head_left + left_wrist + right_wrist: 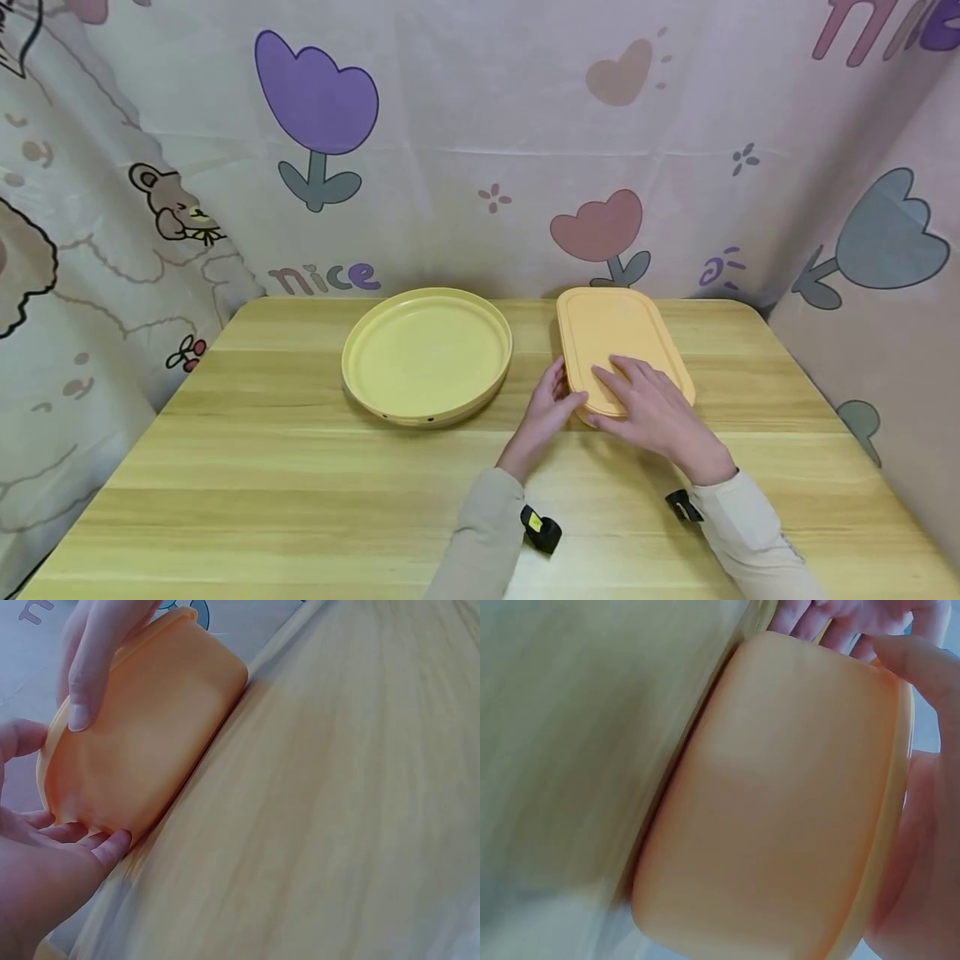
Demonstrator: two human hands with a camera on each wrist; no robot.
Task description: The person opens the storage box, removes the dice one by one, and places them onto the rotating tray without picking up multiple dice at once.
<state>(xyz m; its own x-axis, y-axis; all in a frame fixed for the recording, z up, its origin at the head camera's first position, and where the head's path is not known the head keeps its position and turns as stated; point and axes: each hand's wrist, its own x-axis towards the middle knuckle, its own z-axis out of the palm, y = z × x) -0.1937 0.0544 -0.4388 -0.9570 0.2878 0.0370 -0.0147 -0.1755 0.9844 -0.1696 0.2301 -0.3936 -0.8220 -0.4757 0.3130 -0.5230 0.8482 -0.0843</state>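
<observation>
An orange lidded food container (637, 342) sits on the table's right half, its lid (615, 317) on top. My left hand (546, 417) holds the near left corner, with the thumb at the lid's rim and the other fingers against the side, as the left wrist view shows. My right hand (652, 412) lies over the near part of the lid, its fingers spread on top and its thumb bent over the front rim. In the right wrist view the container's near wall (765, 802) fills the middle, with both hands around its upper left corner.
A round yellow tray (427, 358) with a raised rim stands left of the container, near the back edge. The wooden table (300, 500) meets a printed curtain (450, 100) behind it, and more curtain hangs at both sides.
</observation>
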